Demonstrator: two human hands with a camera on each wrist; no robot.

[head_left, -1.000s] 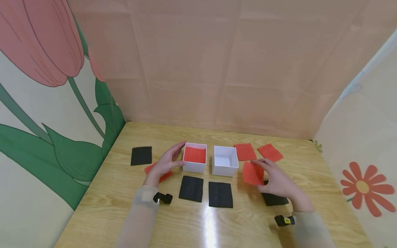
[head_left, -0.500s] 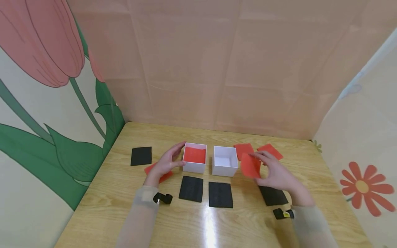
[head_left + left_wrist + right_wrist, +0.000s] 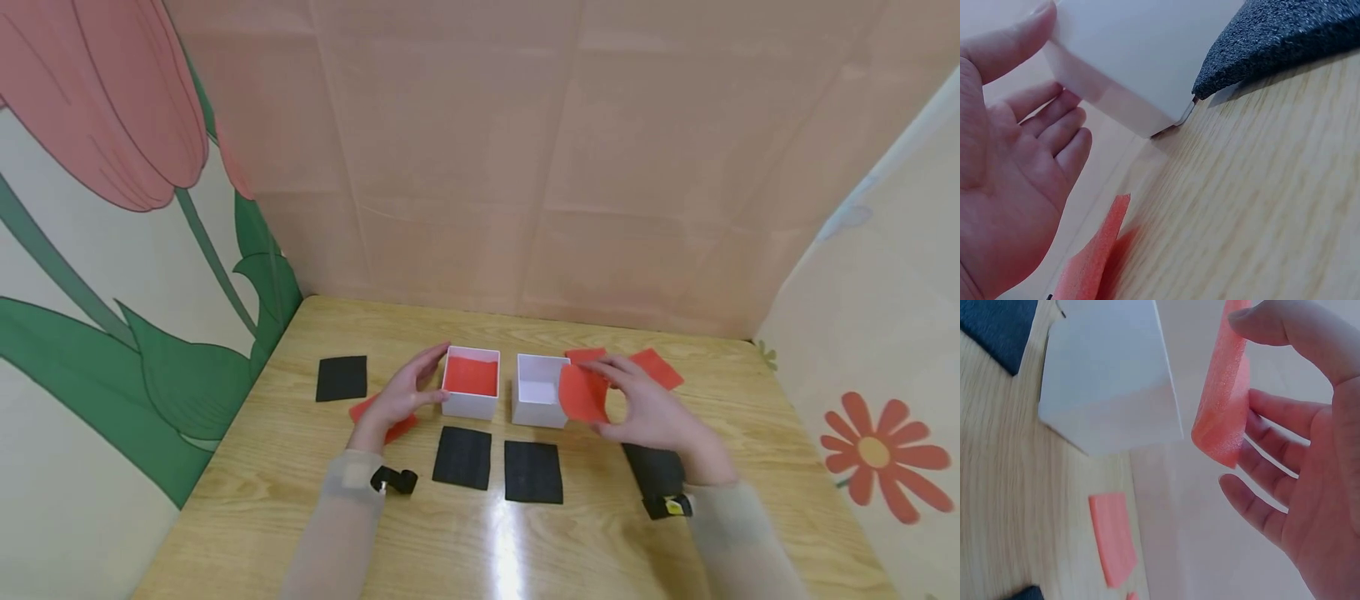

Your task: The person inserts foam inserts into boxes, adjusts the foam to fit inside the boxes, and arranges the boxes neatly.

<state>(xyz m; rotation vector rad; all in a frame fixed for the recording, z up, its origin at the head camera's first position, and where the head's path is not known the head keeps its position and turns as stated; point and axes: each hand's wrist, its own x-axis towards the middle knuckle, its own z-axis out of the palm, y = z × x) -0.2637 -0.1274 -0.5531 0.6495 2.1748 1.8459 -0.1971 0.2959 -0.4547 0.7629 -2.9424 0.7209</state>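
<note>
In the head view, my left hand (image 3: 405,393) holds the left white box (image 3: 469,406), thumb at its front corner and fingers along its left side. A red foam square (image 3: 471,377) lies inside that box. My right hand (image 3: 656,417) pinches another red foam square (image 3: 581,393) between thumb and fingers. In the right wrist view the held foam square (image 3: 1225,394) is bowed into a curve. It hangs at the right rim of the second white box (image 3: 538,414), overlapping that rim in the head view. The visible part of this box's inside is bare white.
Black foam squares lie on the table: one at far left (image 3: 342,378), two in front of the boxes (image 3: 462,457) and one under the right forearm (image 3: 652,471). A red square (image 3: 401,427) is partly under my left hand; two more red squares (image 3: 656,367) lie back right.
My right hand has lifted the red foam square and carried it left, from over the table to the right box's rim. The left hand and both boxes have stayed in place.
</note>
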